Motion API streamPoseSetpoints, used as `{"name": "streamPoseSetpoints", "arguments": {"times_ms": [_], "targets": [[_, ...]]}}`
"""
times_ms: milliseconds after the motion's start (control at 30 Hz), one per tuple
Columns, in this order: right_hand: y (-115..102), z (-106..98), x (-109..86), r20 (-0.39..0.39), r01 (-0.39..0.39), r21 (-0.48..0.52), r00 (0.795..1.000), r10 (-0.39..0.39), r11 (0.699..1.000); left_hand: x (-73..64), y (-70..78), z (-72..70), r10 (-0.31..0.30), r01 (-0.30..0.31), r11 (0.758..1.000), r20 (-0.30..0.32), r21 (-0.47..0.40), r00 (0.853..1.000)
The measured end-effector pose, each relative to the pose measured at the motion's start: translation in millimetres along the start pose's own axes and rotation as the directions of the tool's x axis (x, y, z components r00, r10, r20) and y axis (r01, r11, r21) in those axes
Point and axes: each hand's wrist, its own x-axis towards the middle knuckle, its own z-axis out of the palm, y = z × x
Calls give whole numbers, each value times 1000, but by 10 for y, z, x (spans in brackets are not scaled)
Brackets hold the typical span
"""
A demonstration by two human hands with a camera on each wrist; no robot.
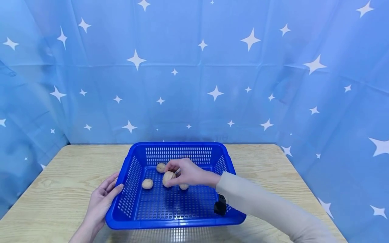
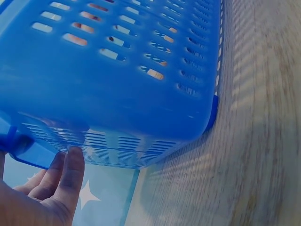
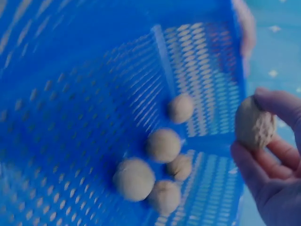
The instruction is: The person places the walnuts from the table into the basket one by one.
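A blue plastic basket [image 1: 176,223] with slotted walls holds several walnuts, among them one walnut [image 1: 147,184] at the left and another walnut [image 1: 161,167] farther back. My right hand [image 1: 189,172] is over the basket, pinching a walnut [image 3: 255,123] between thumb and fingers. More walnuts [image 3: 134,180] lie grouped in the basket in the right wrist view; that picture is blurred. My left hand [image 1: 101,199] grips the basket's left rim, thumb on top. From the left wrist view, the fingers [image 2: 70,174] of that hand reach along the outside under the rim.
Beneath the basket is a wood-grain table [image 1: 73,179]. A blue curtain [image 1: 176,84] with white stars hangs behind and at both sides. A small black device [image 1: 220,205] sits at the right wrist, in front of the basket's right side.
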Motion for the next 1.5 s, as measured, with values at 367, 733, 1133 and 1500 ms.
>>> {"name": "streamPoseSetpoints", "arguments": {"times_ms": [367, 733, 1133, 1500], "targets": [[194, 248, 97, 225, 131, -33, 967, -121, 991, -18, 6, 7, 3, -3, 1000, 2, 10, 1000], [259, 419, 104, 334, 184, -225, 937, -101, 957, -39, 14, 23, 8, -8, 1000, 1, 0, 1000], [260, 473, 106, 401, 177, -245, 914, -67, 953, -46, 5, 5, -6, 6, 1000, 5, -10, 1000], [78, 48, 30, 301, 47, -180, 954, 10, 983, 2, 194, -73, 95, -153, 881, 151, 447, 984]]}}
